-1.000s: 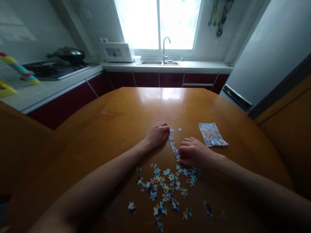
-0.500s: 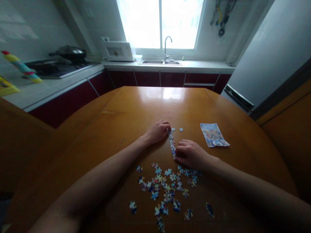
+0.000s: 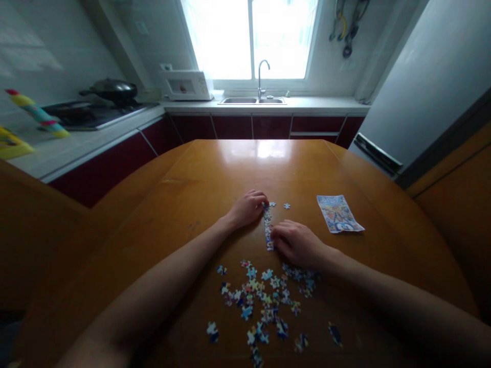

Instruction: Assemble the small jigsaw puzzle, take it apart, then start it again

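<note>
A narrow strip of joined jigsaw puzzle pieces (image 3: 267, 225) lies on the wooden table, running away from me. At its far end my left hand (image 3: 249, 208) is closed, fingertips pressed on the strip's top left corner. My right hand (image 3: 297, 243) is curled against the strip's right edge near the lower end; its fingertips are partly hidden. One puzzle piece (image 3: 272, 204) lies at the far end just right of my left fingers. Another loose piece (image 3: 287, 206) sits apart, farther right. Nearer to me spreads a pile of loose puzzle pieces (image 3: 264, 296), some partly behind my right wrist.
A printed picture sheet (image 3: 339, 213) lies on the table (image 3: 184, 194) to the right. Beyond the table are a counter with a sink (image 3: 240, 101), a microwave (image 3: 187, 85), and a stove with a lidded pan (image 3: 115, 91). A fridge (image 3: 418, 87) stands at the right.
My right hand has shifted slightly left and up along the strip, uncovering its lower end. The strip now looks straighter. My left hand stays at the far end.
</note>
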A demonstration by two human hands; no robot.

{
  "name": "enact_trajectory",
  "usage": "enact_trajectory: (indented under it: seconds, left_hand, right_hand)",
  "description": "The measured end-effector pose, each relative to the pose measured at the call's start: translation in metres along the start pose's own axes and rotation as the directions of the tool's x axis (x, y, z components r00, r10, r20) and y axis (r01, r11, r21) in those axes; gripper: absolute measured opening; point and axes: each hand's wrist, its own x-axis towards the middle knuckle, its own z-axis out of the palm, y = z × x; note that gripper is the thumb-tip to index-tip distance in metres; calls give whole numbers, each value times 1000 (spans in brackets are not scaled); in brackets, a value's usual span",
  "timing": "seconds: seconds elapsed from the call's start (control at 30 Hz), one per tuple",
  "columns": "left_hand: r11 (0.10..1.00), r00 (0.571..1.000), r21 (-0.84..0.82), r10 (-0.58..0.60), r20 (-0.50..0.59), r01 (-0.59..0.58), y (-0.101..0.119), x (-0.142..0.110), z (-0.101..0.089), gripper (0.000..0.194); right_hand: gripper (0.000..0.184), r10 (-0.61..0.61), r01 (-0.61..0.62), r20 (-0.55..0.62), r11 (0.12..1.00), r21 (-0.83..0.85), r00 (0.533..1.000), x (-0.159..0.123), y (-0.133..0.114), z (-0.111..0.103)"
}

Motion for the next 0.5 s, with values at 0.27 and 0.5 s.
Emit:
enact_trajectory:
  seconds: [0.27,0.5]
  left_hand:
    - [1000,1000,-13,25,-17,-25,-5,0,3,23]
    - [1000,1000,-13,21,-20,-22,-4,0,3,23]
  right_hand:
    - [27,142,-172,-171,970,-174,975,15,54,-13]
    - [33,118,-139,-105,966,-217,987,-9,46,-11]
